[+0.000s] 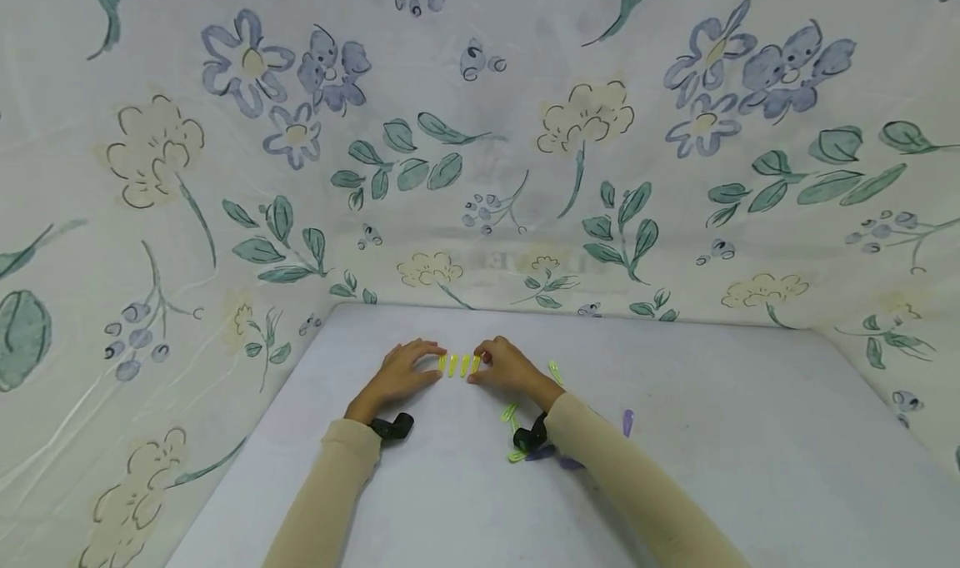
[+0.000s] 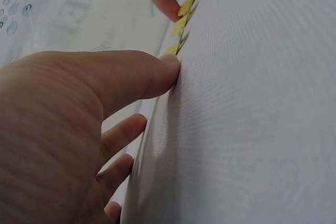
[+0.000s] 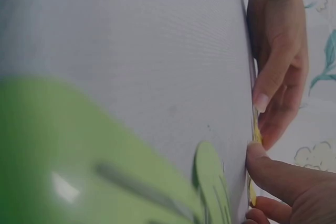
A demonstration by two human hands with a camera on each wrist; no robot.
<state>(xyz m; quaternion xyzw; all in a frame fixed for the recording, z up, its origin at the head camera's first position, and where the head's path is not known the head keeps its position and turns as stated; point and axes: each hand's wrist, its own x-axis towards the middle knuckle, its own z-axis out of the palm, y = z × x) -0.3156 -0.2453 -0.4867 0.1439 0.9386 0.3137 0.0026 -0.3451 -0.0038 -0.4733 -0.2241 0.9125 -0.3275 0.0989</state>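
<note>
The step in hand looks like making a neat row. Four yellow clips (image 1: 453, 366) lie side by side on the white desk (image 1: 420, 501), close to its far edge and nearer the far left corner than the far right one. Each clip points toward the far edge, with a small gap to the next.

The left hand (image 1: 400, 373) and the right hand (image 1: 513, 368) are at the two ends of the row. The left hand pinches the leftmost clip (image 1: 442, 363) by its tips, thumb near and finger far, and its other fingers are spread out. The right hand pinches the rightmost clip (image 1: 476, 364) the same way. The two middle clips sit between the hands, and no finger is on them.

I think the next move calls for a tiny nudge to get the end clips straight, then a soft let-go so nothing gets bumped. Green clips (image 1: 555, 372) and purple clips (image 1: 627, 422) lie loose near the right hand and its sleeve (image 1: 637, 476), toward the desk's right edge from the row.
</note>
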